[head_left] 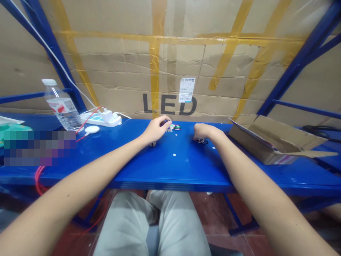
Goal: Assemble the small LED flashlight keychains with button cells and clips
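Over the far middle of the blue table (160,167), my left hand (157,128) is closed, its fingers curled and the tips touching or just beside a group of small shiny coloured metal pieces (176,127). Whatever is between those fingertips is too small to name. Below my left wrist lies another little cluster of metal pieces (152,144). My right hand (201,132) is closed too, fingers bent down over some small dark and silvery pieces (201,141). Its fingertips are partly hidden, so I cannot make out what they grip.
On the right stands an open cardboard box (269,142). At left are a water bottle (62,106), a white power strip (106,119), a round white charger (92,129) and red cables (39,179). A large carton (128,71) rises behind the table, between blue metal posts (301,64).
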Tool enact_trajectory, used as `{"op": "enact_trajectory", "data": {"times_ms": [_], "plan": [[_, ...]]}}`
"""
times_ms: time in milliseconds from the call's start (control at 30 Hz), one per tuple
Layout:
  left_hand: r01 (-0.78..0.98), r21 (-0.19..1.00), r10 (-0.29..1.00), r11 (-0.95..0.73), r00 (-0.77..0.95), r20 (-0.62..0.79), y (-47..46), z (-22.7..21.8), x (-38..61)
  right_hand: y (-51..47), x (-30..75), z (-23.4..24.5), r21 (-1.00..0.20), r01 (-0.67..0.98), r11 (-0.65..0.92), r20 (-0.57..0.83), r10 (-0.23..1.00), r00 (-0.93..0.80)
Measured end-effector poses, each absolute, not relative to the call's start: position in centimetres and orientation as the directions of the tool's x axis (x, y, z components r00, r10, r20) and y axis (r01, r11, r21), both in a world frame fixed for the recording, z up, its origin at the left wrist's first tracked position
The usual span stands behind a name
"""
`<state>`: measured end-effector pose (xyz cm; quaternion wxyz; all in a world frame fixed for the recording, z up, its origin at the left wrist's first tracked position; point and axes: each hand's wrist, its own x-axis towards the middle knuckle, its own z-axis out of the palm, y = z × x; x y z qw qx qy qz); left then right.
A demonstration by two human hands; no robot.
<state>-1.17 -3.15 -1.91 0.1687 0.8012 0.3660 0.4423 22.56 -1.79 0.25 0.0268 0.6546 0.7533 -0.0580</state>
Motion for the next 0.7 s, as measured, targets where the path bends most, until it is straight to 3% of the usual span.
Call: {"op": "enact_trajectory", "data": {"times_ms": [167, 233, 300, 433, 500, 600, 700], "plan": [[0.454, 0.588, 0.741, -0.669, 0.347, 0.575, -2.9, -2.1, -1.2, -2.0, 21.6, -0.2, -0.064, 0.971, 0.23, -0.07, 0.97, -0.235], [0.461, 0.588, 0.745, -0.664, 0.345, 0.571, -2.9, -2.1, -1.2, -2.2, 20.9, -0.3, -0.158, 0.942, 0.296, -0.054, 0.95, -0.308], [0.474, 0.582, 0.747, -0.661, 0.34, 0.572, -2.8, -2.2, -1.2, -2.5, 20.2, -0.5, -0.335, 0.871, 0.36, -0.028, 0.92, -0.391], [0.508, 0.555, 0.746, -0.659, 0.348, 0.568, -2.9, -2.3, -1.3, -2.9, 19.4, -0.7, -0.757, 0.565, 0.327, 0.007, 0.87, -0.494], [0.504, 0.544, 0.738, -0.671, 0.374, 0.562, -2.9, -2.4, -1.2, -3.0, 19.2, -0.8, -0.894, 0.373, 0.249, 0.028, 0.861, -0.508], [0.472, 0.535, 0.712, -0.701, 0.417, 0.565, -2.9, -2.5, -1.2, -2.9, 19.1, -1.0, -0.987, 0.108, 0.118, 0.043, 0.845, -0.533], [0.458, 0.534, 0.702, -0.711, 0.414, 0.579, -3.0, -2.3, -1.2, -2.9, 18.8, -1.2, -0.998, -0.064, 0.005, 0.041, 0.815, -0.579]]}}
